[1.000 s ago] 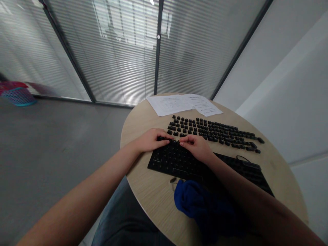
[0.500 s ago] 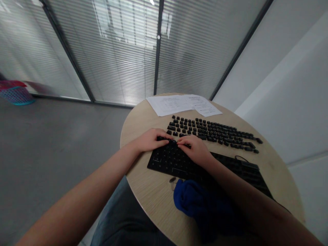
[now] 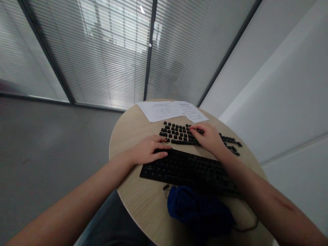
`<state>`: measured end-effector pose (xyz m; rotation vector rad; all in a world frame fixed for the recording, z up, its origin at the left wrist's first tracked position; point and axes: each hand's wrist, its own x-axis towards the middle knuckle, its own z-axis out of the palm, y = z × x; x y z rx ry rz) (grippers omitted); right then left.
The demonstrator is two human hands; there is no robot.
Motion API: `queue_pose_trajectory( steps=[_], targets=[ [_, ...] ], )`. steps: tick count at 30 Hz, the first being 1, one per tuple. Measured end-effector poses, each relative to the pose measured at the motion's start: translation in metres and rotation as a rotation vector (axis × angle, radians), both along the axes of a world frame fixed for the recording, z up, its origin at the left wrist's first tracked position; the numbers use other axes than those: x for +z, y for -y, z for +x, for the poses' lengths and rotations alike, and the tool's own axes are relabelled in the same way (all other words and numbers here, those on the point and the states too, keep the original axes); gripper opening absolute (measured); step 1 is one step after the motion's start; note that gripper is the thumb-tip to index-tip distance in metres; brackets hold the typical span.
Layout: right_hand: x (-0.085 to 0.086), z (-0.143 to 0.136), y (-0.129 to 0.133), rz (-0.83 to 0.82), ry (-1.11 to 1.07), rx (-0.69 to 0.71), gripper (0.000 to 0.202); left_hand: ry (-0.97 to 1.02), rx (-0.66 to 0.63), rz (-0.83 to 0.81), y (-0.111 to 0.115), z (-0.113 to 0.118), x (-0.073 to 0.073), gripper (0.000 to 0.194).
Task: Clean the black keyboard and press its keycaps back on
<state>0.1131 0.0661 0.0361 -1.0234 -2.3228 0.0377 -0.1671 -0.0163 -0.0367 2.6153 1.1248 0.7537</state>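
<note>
A black keyboard with its keycaps off lies on the round wooden table. My left hand rests at its upper left corner, thumb and fingers stretched out and apart, holding nothing that shows. Beyond the keyboard, loose black keycaps are laid out in rows, with a long one nearest the keyboard. My right hand is over the middle of these rows, thumb and forefinger closed together at the keycaps. Whatever is between those fingertips is too small to make out. The hand hides some keycaps behind it.
Printed paper sheets lie at the table's far edge. A crumpled blue cloth lies in front of the keyboard, beside a small dark object. A glass partition with blinds and a white wall stand close behind.
My right hand has left the keyboard's upper left area and moved right and away to the loose keycaps. My left hand stays at the corner, its fingers more spread. The view has shifted right.
</note>
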Motion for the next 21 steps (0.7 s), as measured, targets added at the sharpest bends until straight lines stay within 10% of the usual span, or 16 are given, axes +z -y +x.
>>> queue_pose_trajectory(
  steps=[7, 21],
  targets=[
    [0.003, 0.013, -0.102, -0.174, 0.319, -0.354, 0.026, 0.021, -0.01, -0.029, 0.002, -0.002, 0.003, 0.044],
    [-0.028, -0.007, -0.167, -0.283, 0.481, -0.266, 0.021, -0.01, -0.027, -0.018, 0.004, -0.008, 0.0, 0.052]
  ],
)
